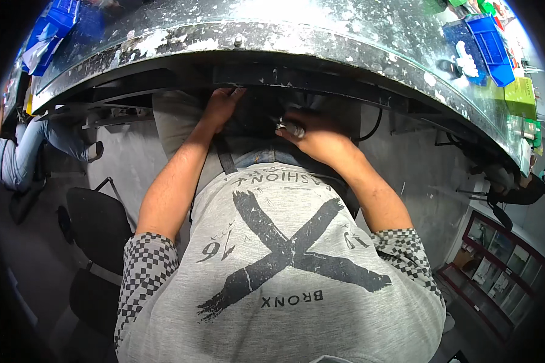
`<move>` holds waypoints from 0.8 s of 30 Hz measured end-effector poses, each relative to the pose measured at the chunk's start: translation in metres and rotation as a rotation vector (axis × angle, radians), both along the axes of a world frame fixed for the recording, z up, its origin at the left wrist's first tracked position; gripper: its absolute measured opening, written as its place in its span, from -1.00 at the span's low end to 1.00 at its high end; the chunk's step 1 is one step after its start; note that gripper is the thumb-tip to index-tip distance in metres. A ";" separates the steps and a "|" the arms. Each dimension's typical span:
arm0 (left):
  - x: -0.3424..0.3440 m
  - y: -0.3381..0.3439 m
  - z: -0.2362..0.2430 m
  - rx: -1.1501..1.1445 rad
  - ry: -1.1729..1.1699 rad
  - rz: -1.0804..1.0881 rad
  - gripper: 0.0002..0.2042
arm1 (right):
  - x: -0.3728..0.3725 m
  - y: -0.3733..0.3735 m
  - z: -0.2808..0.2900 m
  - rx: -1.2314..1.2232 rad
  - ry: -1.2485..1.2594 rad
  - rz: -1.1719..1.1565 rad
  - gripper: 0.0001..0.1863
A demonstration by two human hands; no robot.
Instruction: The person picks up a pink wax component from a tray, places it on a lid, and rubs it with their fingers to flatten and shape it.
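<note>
head view: past the gray shirt, the right hand is wrapped around a small shiny thing, near the table. the left hand is near; i can't tell if it grips. farther off is a blue bin.

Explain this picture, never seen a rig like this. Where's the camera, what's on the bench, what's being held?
No machine: these are a person's two bare hands. The one picture comes from a wide fisheye camera worn on the head, looking down, so straight edges bend.

Across the top is a dark table with a white-speckled surface. Blue plastic bins stand toward both ends, with a yellow-green box at the right.

Both hands are below the table's front edge. The right hand has its grip around a small grey, shiny piece; its exact kind is unclear. The left hand is by the table's underside; shadow hides whether it holds anything.
</note>
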State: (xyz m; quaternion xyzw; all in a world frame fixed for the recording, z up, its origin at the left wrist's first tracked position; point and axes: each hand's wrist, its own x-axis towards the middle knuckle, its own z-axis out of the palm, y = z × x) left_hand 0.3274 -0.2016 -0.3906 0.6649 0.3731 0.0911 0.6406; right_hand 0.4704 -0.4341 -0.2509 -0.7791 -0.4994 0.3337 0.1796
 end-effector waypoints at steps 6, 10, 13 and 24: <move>0.000 -0.001 0.006 -0.011 0.101 0.036 -0.61 | 0.004 0.014 0.025 0.021 0.073 0.007 -0.62; -0.003 -0.004 0.012 -0.020 0.157 0.020 -0.55 | 0.008 0.019 0.033 0.059 0.025 -0.106 -0.60; -0.001 -0.002 0.032 -0.031 0.268 0.030 -0.53 | 0.017 0.014 0.030 0.034 -0.096 -0.103 -0.59; 0.003 -0.010 -0.025 0.697 0.509 -0.372 -0.63 | 0.017 -0.040 0.109 -0.230 0.075 -0.119 -0.56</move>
